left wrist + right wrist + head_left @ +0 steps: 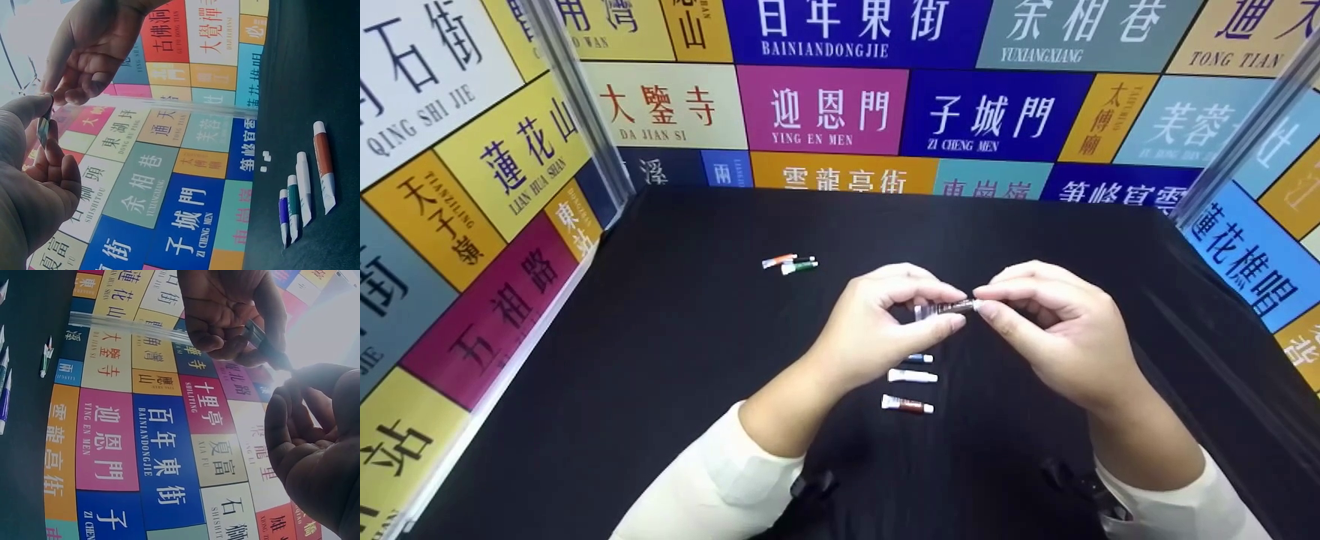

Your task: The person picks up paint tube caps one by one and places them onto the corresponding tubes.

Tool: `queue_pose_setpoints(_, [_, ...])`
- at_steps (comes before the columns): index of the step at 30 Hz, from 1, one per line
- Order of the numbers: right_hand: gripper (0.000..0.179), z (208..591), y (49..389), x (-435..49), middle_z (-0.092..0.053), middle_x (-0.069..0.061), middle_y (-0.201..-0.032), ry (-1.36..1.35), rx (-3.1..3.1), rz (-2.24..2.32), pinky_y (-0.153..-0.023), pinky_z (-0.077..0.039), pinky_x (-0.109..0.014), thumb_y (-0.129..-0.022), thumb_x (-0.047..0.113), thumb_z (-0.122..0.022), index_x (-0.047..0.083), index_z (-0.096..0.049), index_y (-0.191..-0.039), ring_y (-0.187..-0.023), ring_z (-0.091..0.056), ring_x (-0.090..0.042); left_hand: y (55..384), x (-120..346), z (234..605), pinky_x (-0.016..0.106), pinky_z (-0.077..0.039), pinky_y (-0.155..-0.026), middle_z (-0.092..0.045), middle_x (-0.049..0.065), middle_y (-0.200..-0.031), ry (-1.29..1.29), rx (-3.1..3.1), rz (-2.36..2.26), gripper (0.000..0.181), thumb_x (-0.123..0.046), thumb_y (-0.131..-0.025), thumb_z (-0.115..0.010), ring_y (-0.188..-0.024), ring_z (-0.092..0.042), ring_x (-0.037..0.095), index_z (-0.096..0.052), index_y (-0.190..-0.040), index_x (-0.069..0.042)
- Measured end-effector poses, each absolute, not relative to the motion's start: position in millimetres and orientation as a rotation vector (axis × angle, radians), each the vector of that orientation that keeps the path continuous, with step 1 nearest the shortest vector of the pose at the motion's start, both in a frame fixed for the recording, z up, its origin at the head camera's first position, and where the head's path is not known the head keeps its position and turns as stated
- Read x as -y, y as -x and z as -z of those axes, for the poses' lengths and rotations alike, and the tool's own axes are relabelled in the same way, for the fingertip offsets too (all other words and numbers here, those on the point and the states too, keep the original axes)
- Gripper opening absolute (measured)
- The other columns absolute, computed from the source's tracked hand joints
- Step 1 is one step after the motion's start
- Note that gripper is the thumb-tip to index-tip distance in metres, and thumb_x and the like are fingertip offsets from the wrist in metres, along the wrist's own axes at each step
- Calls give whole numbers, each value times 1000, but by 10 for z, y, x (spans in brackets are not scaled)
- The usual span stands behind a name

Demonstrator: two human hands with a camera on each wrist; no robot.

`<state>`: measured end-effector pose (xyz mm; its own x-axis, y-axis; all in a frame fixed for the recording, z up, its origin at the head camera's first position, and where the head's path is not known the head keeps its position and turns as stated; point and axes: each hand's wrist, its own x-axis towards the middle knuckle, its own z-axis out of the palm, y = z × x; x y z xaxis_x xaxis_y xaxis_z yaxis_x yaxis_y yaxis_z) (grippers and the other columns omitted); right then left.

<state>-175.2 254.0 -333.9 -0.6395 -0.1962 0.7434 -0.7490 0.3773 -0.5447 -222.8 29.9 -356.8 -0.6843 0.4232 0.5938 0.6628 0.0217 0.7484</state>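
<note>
My left hand (pixel 885 319) holds a small dark brown paint tube (pixel 952 307) between thumb and fingers, raised above the black table. The thumb and index finger of my right hand (pixel 1054 326) pinch the tube's white cap end. In the right wrist view, the fingertips of both hands meet at the tube (pixel 264 343), which looks dark against glare. Below the hands lie a reddish-brown tube (pixel 323 152), a white tube (pixel 303 180), a green tube (pixel 292 205) and a purple-blue tube (pixel 283 214), side by side.
Farther back on the black table (pixel 697 337), a small cluster holds an orange tube (pixel 778 261) and a green tube (pixel 799 267). Small white pieces (pixel 265 156) lie near the row of tubes. Panels printed with street signs (pixel 821 112) enclose the back and sides.
</note>
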Motion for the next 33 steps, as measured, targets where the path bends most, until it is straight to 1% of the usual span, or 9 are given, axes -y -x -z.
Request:
queue_pose_setpoints(5, [22,3348,1759,-2551,-78,-2,-88,-731,2117,-1185,-81,-57,-14,-81,-11,-84,7,-84,-94,-77,-64,-7,2212,-300,3566,25,-56,-77,-79,-5,-100,1132,2103,1709,19,-21,-91,-86,-87,-65,7,-86,-109,-17])
queue_pose_setpoints(7, [20,3354,1759,-2554,-77,1,-85,-699,2136,-1177,-79,-55,-14,-82,-9,-84,9,-84,-90,-73,-61,-5,2207,-305,3567,24,-55,-78,-79,-5,-100,1133,2111,1699,19,-22,-91,-86,-88,-65,6,-86,-109,-17])
queue_pose_setpoints(11, [20,3366,1761,-2562,-73,8,-83,-659,2156,-1171,-61,-46,-17,-85,-7,-83,13,-82,-84,-71,-58,-5,2201,-312,3567,24,-55,-78,-79,-5,-100,1136,2120,1693,19,-21,-91,-86,-89,-65,7,-86,-109,-17])
queue_pose_setpoints(15, [17,3375,1765,-2573,-72,9,-88,-685,2148,-1211,-63,-48,-16,-90,-6,-78,10,-82,-93,-75,-61,-5,2201,-311,3562,25,-56,-77,-79,-4,-100,1135,2110,1714,19,-21,-91,-87,-88,-66,11,-85,-109,-17])
queue_pose_setpoints(19, [21,3376,1765,-2577,-74,2,-100,-792,2083,-1365,-72,-56,-15,-94,-7,-71,-2,-78,-113,-87,-69,-9,2214,-304,3565,25,-56,-77,-79,-4,-100,1111,2092,1735,20,-20,-90,-87,-86,-66,12,-85,-109,-15])
queue_pose_setpoints(23, [38,3382,1780,-2560,-72,-12,-120,-945,1976,-1486,-82,-60,-18,-88,-16,-70,-12,-69,-125,-105,-72,-18,2225,-301,3563,25,-56,-77,-80,-4,-102,1091,2088,1730,21,-19,-90,-87,-86,-67,14,-85,-110,-15])
queue_pose_setpoints(26, [46,3384,1800,-2543,-69,-17,-129,-1033,1927,-1496,-87,-60,-22,-83,-21,-70,-16,-66,-128,-113,-70,-23,2224,-295,3557,25,-56,-77,-79,-4,-102,1080,2093,1735,21,-19,-90,-87,-85,-66,13,-85,-111,-15])
queue_pose_setpoints(28, [45,3386,1807,-2541,-69,-18,-128,-1057,1917,-1477,-88,-60,-22,-82,-21,-71,-17,-67,-126,-114,-69,-23,2227,-291,3555,25,-56,-77,-79,-4,-102,1071,2094,1740,20,-19,-90,-86,-85,-66,12,-85,-111,-15])
queue_pose_setpoints(33, [36,3381,1798,-2550,-73,-16,-108,-996,1968,-1327,-82,-56,-18,-79,-20,-75,-10,-76,-113,-97,-66,-15,2230,-283,3550,26,-56,-77,-78,-3,-101,1059,2088,1766,20,-18,-90,-86,-84,-66,13,-85,-110,-15])
